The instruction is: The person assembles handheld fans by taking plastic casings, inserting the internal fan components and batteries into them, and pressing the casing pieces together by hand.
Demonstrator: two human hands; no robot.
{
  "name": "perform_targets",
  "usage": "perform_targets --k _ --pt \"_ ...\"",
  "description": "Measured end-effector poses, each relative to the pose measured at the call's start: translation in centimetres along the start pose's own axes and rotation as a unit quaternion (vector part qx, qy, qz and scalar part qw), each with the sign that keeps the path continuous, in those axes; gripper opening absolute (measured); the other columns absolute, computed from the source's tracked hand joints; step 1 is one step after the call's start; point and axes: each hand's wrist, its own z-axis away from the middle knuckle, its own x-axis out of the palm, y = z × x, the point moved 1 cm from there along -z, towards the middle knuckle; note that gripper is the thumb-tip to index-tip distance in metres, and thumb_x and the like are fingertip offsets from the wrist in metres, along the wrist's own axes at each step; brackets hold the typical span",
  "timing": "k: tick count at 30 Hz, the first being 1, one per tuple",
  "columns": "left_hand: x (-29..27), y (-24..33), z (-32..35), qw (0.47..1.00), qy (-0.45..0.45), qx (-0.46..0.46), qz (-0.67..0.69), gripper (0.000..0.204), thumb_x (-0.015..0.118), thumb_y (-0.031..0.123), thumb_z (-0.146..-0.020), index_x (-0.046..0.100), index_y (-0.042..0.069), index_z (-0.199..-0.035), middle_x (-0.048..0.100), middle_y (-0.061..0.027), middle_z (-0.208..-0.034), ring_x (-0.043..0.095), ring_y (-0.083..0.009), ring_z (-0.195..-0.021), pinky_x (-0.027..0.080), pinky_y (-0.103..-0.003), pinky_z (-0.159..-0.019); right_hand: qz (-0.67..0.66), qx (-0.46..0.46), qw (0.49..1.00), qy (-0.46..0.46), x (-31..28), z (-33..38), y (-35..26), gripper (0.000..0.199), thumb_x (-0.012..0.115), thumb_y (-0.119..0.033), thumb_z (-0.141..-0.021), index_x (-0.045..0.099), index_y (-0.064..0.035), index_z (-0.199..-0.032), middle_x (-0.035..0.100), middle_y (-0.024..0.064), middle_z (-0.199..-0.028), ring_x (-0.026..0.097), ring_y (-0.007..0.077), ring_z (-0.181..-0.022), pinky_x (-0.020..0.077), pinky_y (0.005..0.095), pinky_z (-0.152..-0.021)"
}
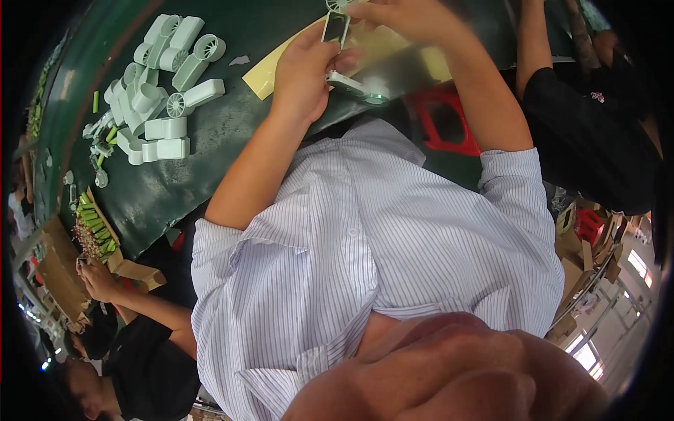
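Head view: far to the lower left of the yellow sheet [258, 78], a co-worker's hand [100, 282] is at a cardboard box [62, 270] with green cylinders [90, 217] in it; what those fingers hold is too small to tell. Left of the sheet, nearer than the box, small pale parts [100, 177] lie scattered on the dark green table [203, 151] among a few more green pieces. Closer on that same side, a heap of pale green housings [146, 98], several with round spoked ends, spreads over the table, some on top of others, and a small grey scrap [239, 61] lies between this heap and the sheet. Above the sheet, the person's left hand [302, 74] grips a pale green frame [336, 29], its thumb and fingers closed on the piece; the frame stands over the sheet, its round spoked end pointing away from the person. Just below the left fingers, at the sheet's near side, is a pale part with a rounded end [377, 92], blurred, and whether it is joined to the frame I cannot tell. Over the sheet's far right, the right hand [411, 17] has its fingertips at the frame's spoked end; how firmly they close I cannot tell. A red stool [444, 121] stands below and right of the sheet, and farther right is a co-worker's black sleeve [544, 91].
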Motion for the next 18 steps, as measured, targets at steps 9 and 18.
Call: perform_targets --k 9,18 --pt "-0.8 0.4 -0.2 0.935 0.082 0.099 -0.332 0.029 0.053 0.012 -0.099 0.053 -0.007 -0.120 0.069 -0.0157 -0.111 0.070 -0.0224 -0.096 0.057 -0.032 -0.083 -0.038 -0.149 0.988 0.006 1.1 -1.3 1.5 0.043 0.062 -0.005 -0.092 0.054 0.0012 -0.133 0.067 0.0099 -0.108 0.063 0.0137 -0.095 0.0511 0.0279 -0.085" --pt "-0.1 1.5 -0.8 0.970 0.085 0.101 -0.203 0.031 0.060 0.013 -0.094 0.051 -0.008 -0.115 0.069 -0.0189 -0.102 0.070 -0.0229 -0.090 0.058 -0.032 -0.077 -0.005 -0.171 0.985 -0.015 0.6 -2.2 0.5 0.044 0.062 -0.006 -0.092 0.052 -0.0002 -0.135 0.067 0.0092 -0.108 0.062 0.0133 -0.095 0.0501 0.0270 -0.084"
